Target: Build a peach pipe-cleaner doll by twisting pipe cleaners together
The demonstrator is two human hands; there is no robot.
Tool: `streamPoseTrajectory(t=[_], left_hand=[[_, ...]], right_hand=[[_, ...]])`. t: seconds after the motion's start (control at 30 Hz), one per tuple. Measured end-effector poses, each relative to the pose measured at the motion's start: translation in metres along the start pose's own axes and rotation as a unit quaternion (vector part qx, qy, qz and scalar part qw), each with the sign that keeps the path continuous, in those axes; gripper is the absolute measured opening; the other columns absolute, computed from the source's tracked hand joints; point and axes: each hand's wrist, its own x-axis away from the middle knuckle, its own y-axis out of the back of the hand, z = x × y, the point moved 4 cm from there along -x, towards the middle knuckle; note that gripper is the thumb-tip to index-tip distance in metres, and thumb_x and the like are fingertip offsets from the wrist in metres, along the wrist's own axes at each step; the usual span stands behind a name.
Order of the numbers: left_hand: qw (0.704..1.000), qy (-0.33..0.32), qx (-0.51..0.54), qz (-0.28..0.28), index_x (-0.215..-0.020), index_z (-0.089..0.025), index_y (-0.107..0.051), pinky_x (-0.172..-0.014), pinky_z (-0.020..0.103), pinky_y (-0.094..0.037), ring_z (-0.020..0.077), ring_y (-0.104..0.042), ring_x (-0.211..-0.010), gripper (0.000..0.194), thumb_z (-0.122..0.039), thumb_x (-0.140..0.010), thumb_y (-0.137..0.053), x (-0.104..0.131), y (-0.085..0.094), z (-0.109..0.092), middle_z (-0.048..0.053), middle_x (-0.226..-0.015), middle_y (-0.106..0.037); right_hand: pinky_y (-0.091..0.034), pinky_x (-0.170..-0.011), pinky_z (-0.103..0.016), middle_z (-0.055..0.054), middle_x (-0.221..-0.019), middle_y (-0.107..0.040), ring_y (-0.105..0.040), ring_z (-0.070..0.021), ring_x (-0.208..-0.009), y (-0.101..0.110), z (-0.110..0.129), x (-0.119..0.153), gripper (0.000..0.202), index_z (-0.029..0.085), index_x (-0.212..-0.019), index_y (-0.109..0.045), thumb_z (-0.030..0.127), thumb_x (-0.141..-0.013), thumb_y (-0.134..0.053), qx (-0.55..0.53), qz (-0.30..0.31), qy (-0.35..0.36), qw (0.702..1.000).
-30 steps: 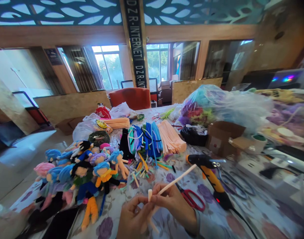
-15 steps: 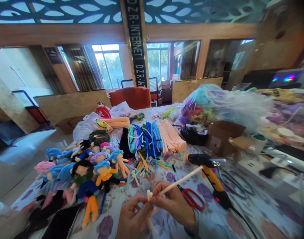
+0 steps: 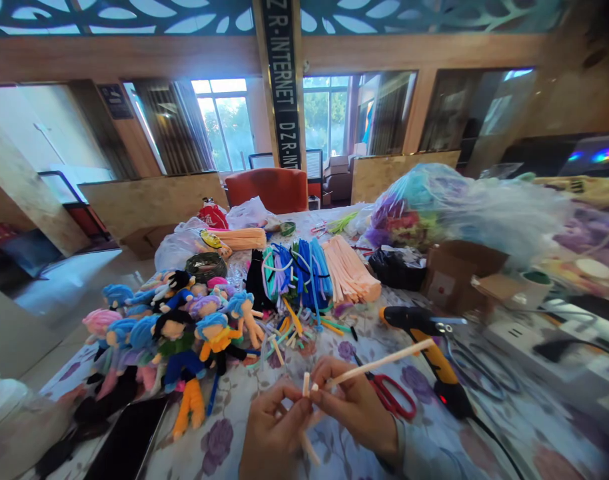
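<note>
My left hand and my right hand meet at the front middle, above the flowered tablecloth. Between their fingertips is a pale peach pipe cleaner, bent into short upright ends at the fingers. One long end sticks out to the upper right past my right hand; another end hangs below the hands. Both hands pinch it, the left at the bent part, the right close beside it. Red-handled scissors lie just right of my right hand, partly hidden by it.
Small dolls are heaped at the left, near a black phone. Bundles of blue and peach pipe cleaners lie beyond the hands. A yellow-black glue gun and a cardboard box are at the right.
The whole view has shifted slightly. The bent ends of the pipe cleaner now stand farther apart at my fingertips, and its long end reaches farther right.
</note>
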Motion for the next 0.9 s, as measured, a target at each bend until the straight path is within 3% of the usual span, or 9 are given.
streamPoseTrajectory(t=[0.3,0.47,0.6,0.77,0.9], left_hand=[[0.999,-0.021,-0.05,-0.002,-0.056,-0.017,-0.065,-0.038,0.02,-0.028,0.0081,-0.039,-0.039,0.024,-0.038,-0.062,-0.074,0.003,-0.001,-0.006,-0.003,-0.048,-0.054],[0.999,0.005,-0.042,0.013,-0.064,-0.017,-0.068,-0.038,0.021,-0.025,0.0073,-0.037,-0.036,0.024,-0.041,-0.065,-0.073,0.0,-0.002,-0.001,-0.004,-0.045,-0.053],[0.999,0.023,-0.028,0.022,-0.067,-0.015,-0.07,-0.043,0.021,-0.032,0.0108,-0.048,-0.044,0.025,-0.04,-0.062,-0.075,-0.006,0.001,-0.001,0.0,-0.051,-0.062],[0.994,0.07,0.081,0.015,-0.07,-0.015,-0.069,-0.052,0.021,-0.039,0.0125,-0.055,-0.054,0.023,-0.034,-0.059,-0.078,-0.009,0.001,0.001,0.002,-0.061,-0.068],[0.989,0.082,0.122,0.007,-0.067,-0.015,-0.068,-0.049,0.018,-0.037,0.0093,-0.052,-0.051,0.021,-0.029,-0.058,-0.08,-0.007,0.0,0.002,0.0,-0.058,-0.067]], right_hand=[[-0.04,-0.065,-0.026,-0.001,-0.069,-0.057,-0.053,-0.0153,-0.068,0.0,0.0,-0.002,0.021,0.017,-0.066,-0.059,0.033,-0.077,-0.065,0.011,-0.003,-0.003,1.0],[-0.04,-0.058,-0.024,0.0,-0.066,-0.058,-0.053,-0.0142,-0.064,0.001,-0.006,-0.002,0.024,0.016,-0.067,-0.062,0.038,-0.074,-0.068,-0.03,-0.026,-0.066,0.997],[-0.04,-0.055,-0.023,0.0,-0.064,-0.061,-0.054,-0.013,-0.06,0.003,-0.009,-0.004,0.025,0.015,-0.071,-0.066,0.04,-0.071,-0.071,-0.09,-0.035,-0.105,0.99],[-0.042,-0.058,-0.024,0.0,-0.06,-0.062,-0.056,-0.0129,-0.059,0.007,-0.015,-0.008,0.027,0.016,-0.074,-0.07,0.043,-0.073,-0.068,-0.198,-0.054,-0.157,0.966],[-0.043,-0.064,-0.026,-0.003,-0.065,-0.066,-0.06,-0.015,-0.065,0.006,-0.018,-0.008,0.023,0.014,-0.072,-0.07,0.037,-0.071,-0.07,-0.322,-0.027,-0.207,0.923]])
